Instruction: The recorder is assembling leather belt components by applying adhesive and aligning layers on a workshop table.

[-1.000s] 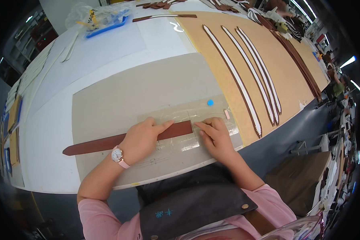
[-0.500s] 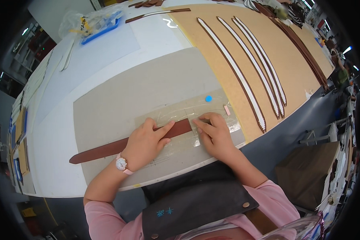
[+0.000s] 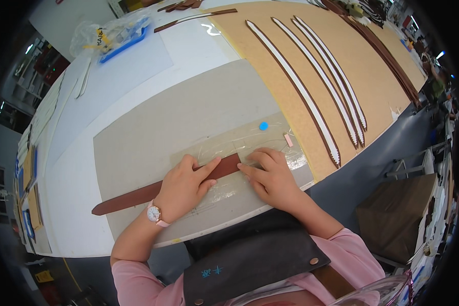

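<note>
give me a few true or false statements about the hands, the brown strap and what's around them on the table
1. The left hand rests flat on the brown leather strap. True.
2. The right hand is lifted well clear of the table. False: its fingers press down at the strap's squared end, on the clear plastic sheet.
3. A small blue round dot lies on the sheet beyond the hands. True.
4. The strap lies on the tan board. False: it lies on the grey mat; the board holds several long white-faced strips.
5. The watch is on the right wrist. False: it is on the left wrist.
</note>
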A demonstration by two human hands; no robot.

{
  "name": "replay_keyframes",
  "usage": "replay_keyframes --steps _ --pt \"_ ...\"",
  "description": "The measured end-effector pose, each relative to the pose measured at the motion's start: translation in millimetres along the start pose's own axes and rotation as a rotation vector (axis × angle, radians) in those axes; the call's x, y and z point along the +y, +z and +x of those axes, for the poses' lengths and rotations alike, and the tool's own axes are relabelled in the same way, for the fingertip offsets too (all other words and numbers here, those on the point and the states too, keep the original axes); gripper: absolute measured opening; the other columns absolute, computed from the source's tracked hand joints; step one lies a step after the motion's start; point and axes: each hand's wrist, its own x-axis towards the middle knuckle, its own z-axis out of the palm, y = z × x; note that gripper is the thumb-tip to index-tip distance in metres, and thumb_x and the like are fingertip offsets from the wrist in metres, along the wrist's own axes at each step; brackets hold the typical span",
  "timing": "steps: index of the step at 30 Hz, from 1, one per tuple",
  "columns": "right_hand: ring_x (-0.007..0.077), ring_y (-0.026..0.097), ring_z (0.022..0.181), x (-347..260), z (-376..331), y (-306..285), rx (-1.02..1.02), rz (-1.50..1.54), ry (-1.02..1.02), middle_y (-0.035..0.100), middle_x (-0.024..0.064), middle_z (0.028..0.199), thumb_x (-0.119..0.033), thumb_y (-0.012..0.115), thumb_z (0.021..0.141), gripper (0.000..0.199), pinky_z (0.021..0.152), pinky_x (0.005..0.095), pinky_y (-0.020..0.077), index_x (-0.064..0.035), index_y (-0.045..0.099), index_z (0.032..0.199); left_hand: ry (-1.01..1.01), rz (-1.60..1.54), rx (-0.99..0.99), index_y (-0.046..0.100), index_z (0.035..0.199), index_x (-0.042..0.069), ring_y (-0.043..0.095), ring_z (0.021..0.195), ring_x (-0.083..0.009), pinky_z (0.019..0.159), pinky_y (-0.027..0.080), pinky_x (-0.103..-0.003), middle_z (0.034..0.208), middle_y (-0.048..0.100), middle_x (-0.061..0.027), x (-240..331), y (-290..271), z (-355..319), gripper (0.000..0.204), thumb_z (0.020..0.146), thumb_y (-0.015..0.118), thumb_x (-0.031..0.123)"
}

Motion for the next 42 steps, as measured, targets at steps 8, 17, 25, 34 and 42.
replay_keyframes --steps 8,17,25,34,42 --pt "0.0307 0.052 0.127 -2.9 1.3 4.5 -0.094 -0.139 -0.065 0.061 0.0073 0.133 -0.009 0.066 0.083 0.03 0.104 0.0463 0.039 -0.0031 0.068 0.112 -0.012 0.005 -0.016 0.057 0.143 0.024 0.055 0.081 -0.0254 0.072 0.05 -0.036 0.098 0.047 -0.0104 1.0 0.1 1.1 0.055 0.09 0.07 0.027" --pt "0.0299 0.053 0.125 0.5 4.0 8.1 -0.066 -0.146 -0.098 0.064 0.0063 0.13 -0.007 0.066 0.083 0.028 0.105 0.0477 0.0389 -0.0041 0.069 0.111 -0.002 0.045 -0.008 0.061 0.139 0.023 0.056 0.091 -0.0271 0.082 0.05 -0.037 0.104 0.05 -0.0115 -1.1 -6.1 -4.7 0.052 0.088 0.072 0.024" --pt "0.0316 0.052 0.127 -1.4 5.7 2.4 -0.137 -0.09 -0.062 0.064 0.0058 0.132 -0.003 0.066 0.082 0.033 0.11 0.0487 0.0361 -0.0044 0.068 0.116 0.071 0.007 -0.029 0.068 0.129 0.02 0.058 0.106 -0.029 0.091 0.051 -0.039 0.122 0.058 -0.0118 -26.5 -18.8 -28.5 0.044 0.086 0.075 0.016" --pt "0.0324 0.052 0.128 -1.0 6.1 -1.0 -0.167 -0.102 -0.048 0.064 0.0064 0.132 -0.003 0.065 0.085 0.032 0.11 0.0485 0.0362 -0.0041 0.068 0.118 0.252 0.105 0.089 0.075 0.108 0.013 0.061 0.112 -0.0267 0.092 0.053 -0.038 0.127 0.064 -0.0077 -35.6 -11.8 -37.3 0.021 0.089 0.067 0.015" --pt "0.0322 0.053 0.126 -3.7 6.8 0.4 -0.148 -0.129 -0.07 0.063 0.0046 0.133 -0.002 0.067 0.082 0.034 0.108 0.0499 0.0376 -0.0062 0.067 0.116 0.328 0.156 0.151 0.074 0.107 0.007 0.062 0.114 -0.0243 0.091 0.054 -0.038 0.126 0.067 -0.0066 -39.5 -5.7 -42.1 0.022 0.087 0.065 0.01"
